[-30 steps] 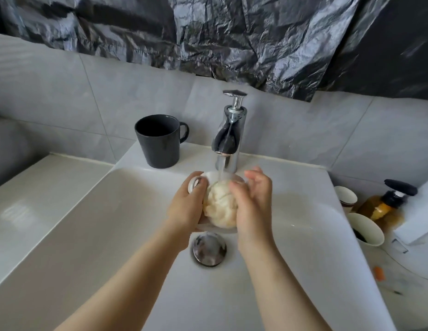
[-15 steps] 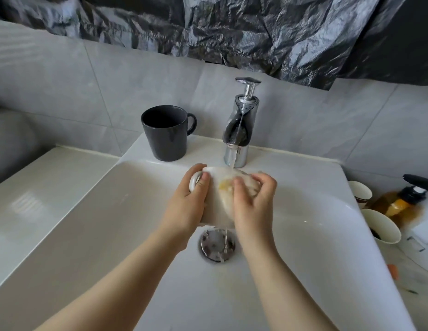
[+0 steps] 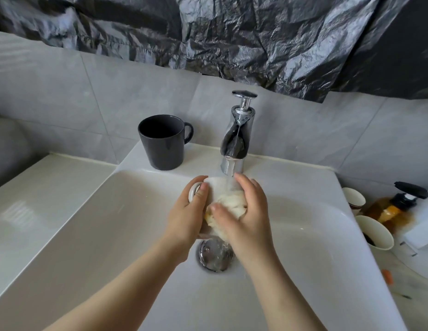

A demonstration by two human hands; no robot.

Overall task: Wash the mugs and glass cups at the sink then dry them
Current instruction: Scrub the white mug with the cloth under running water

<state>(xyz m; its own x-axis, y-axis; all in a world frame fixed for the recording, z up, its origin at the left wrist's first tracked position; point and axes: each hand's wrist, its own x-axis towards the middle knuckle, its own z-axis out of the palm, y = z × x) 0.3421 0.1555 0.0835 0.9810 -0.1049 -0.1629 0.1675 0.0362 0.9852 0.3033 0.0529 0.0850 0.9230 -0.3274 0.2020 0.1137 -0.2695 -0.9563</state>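
Over the white sink (image 3: 303,235) I hold a white mug (image 3: 217,187) under the running chrome tap (image 3: 236,139). My left hand (image 3: 186,218) grips the mug by its handle side, thumb through the handle. My right hand (image 3: 246,216) presses a foamy cream sponge (image 3: 232,204) against the mug's side. Water streams onto the mug and runs down to the drain (image 3: 215,256). A dark grey mug (image 3: 162,142) stands upright on the sink ledge at the back left.
Two white cups (image 3: 375,232) and an amber pump bottle (image 3: 394,206) stand on the counter to the right. A pale counter (image 3: 36,199) lies left of the basin. Grey tiles and black plastic sheeting cover the wall behind.
My right hand has slid the sponge down and around the mug's side. The mug has turned slightly under the stream; my view has shifted a little.
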